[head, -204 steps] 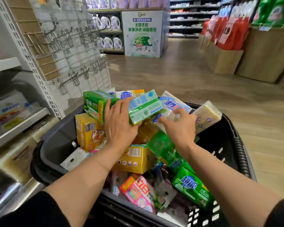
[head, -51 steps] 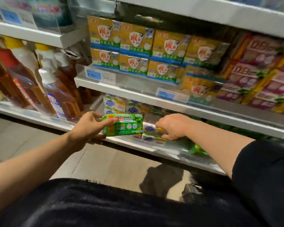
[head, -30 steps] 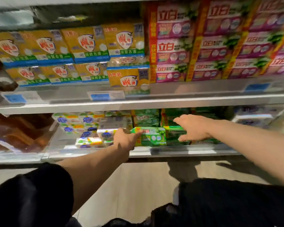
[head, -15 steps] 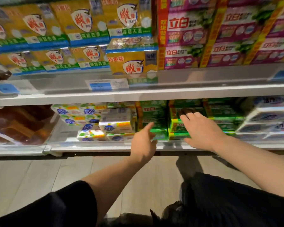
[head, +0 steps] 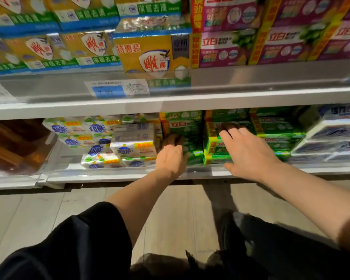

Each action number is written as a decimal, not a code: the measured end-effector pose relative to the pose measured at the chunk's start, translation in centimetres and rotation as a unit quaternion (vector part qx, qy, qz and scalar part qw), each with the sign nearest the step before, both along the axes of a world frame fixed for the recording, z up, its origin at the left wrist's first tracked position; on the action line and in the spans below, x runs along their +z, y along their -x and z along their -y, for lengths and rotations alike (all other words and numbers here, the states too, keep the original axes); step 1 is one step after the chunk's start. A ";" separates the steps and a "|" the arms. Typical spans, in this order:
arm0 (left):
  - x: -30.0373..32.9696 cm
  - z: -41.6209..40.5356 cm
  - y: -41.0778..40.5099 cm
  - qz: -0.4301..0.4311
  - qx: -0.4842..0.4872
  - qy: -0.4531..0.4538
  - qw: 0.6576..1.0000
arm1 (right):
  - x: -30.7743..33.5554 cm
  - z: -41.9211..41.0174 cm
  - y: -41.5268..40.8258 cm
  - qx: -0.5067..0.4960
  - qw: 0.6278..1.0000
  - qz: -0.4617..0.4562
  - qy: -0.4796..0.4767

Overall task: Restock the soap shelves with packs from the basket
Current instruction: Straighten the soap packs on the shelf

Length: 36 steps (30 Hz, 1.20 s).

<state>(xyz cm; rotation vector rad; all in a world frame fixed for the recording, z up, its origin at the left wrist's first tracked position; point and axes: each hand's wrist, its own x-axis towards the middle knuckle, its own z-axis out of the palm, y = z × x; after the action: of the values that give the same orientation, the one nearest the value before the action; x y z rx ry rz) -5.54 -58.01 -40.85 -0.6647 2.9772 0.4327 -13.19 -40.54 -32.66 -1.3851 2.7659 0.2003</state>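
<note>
Both hands reach into the lower soap shelf [head: 117, 176]. My left hand [head: 171, 157] has its fingers stretched into the shadow, touching the left stack of green soap packs [head: 183, 126]. Its fingertips are dark and partly hidden. My right hand [head: 249, 152] lies flat, fingers straight, on the neighbouring stack of green packs [head: 215, 147]. Neither hand holds a pack. The basket is out of view.
White-and-blue soap packs [head: 133, 146] sit left of the green ones, and white packs [head: 335, 130] on the right. The upper shelf [head: 251, 96] carries yellow packs [head: 152, 53] and purple packs [head: 226, 45]. Amber bottles [head: 12, 146] stand at far left. Wooden floor lies below.
The green pack that my left hand carried from the basket now lies on the lower shelf. Both hands have pushed deeper into the green stacks, and the view has moved closer.
</note>
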 end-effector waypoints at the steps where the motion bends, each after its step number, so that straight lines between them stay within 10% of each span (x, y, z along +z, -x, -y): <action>1: 0.1 0.5 -0.1 0.011 -0.015 -0.001 1.000 | -0.1 0.0 -0.1 -0.002 1.000 0.001 0.002; 14: 0.6 0.7 -2.0 -0.023 -0.053 -0.025 0.998 | -0.7 -0.3 -0.3 -0.006 1.000 0.007 0.026; 19: -1.8 0.7 -4.3 -0.191 -0.101 0.112 0.970 | -0.9 -0.4 -0.4 -0.010 0.999 0.019 0.040; 26: -1.6 0.9 -3.8 -0.213 -0.110 0.226 0.944 | -1.0 -0.3 -0.6 -0.016 0.999 0.008 0.039; 36: -4.2 0.7 -4.9 -0.216 -0.218 0.163 0.938 | -1.4 -0.3 -0.5 -0.019 1.000 0.000 0.024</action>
<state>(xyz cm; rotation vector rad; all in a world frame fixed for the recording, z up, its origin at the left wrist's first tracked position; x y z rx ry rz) -0.68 -58.72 -45.09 0.1206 3.5112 0.0503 -12.64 -40.23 -34.04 -1.3409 2.8129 0.1323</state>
